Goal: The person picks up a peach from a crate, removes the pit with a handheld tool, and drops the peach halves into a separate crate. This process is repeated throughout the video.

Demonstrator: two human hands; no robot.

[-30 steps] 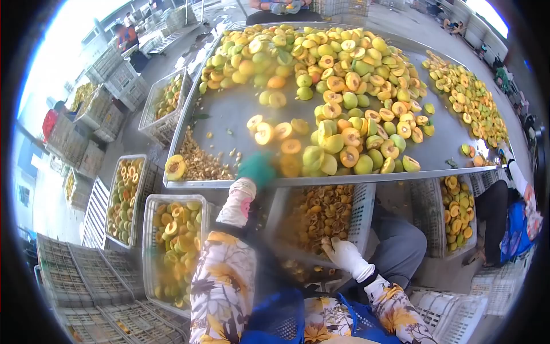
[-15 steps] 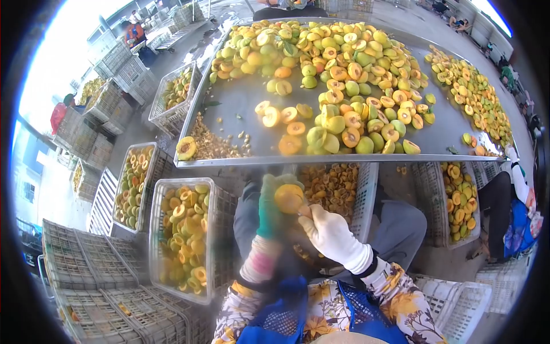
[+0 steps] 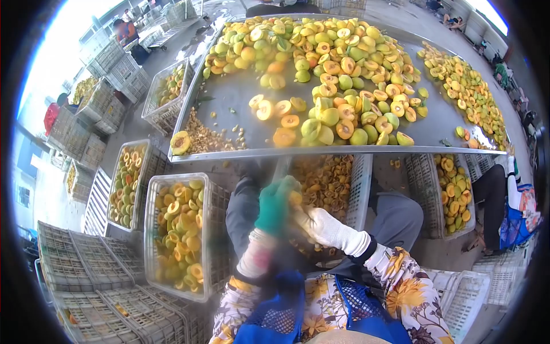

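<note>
My left hand [image 3: 277, 200], in a green and white glove, is closed around a yellow peach [image 3: 295, 198], mostly hidden by the fingers. My right hand [image 3: 327, 228], in a white glove, is pinched close beside it, fingertips near the fruit. What the right fingers grip is hidden and blurred. Below both hands stands a crate [image 3: 360, 192] of brownish fruit scraps and pits between my knees. Ahead, a metal table [image 3: 229, 120] carries a heap of halved peaches [image 3: 344, 80], with loose pits [image 3: 209, 137] at its left corner.
To the left, a white crate [image 3: 150, 241] holds peach halves, with another filled crate [image 3: 137, 189] behind it. Stacked grey crates [image 3: 86, 264] stand at lower left. On the right are a further fruit crate [image 3: 440, 200] and a co-worker's blue-clad body [image 3: 513, 226].
The peach, plainly visible in my left hand before, is now largely covered by the fingers. Both hands have drawn closer together. The whole view has shifted slightly.
</note>
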